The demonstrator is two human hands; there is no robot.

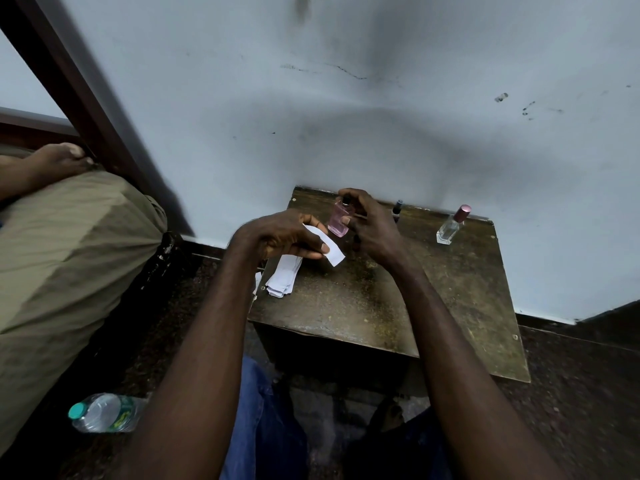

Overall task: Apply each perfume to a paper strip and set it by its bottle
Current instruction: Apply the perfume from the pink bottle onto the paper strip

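R hand [372,225] grips pink bottle [339,218], finger on its top – L hand [280,237] pinches paper strip [329,247] just beside it; spare strips [284,277] below L hand

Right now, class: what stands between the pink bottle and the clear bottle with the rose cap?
In the head view, a slim dark bottle stands between the pink bottle and the clear bottle.

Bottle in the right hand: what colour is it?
Pale pink bottle, gripped by the right hand; the head view shows it.

3 perfume btls [337,220] [397,209] [450,227], 1 strip pile [284,277], 1 water btl [104,412].
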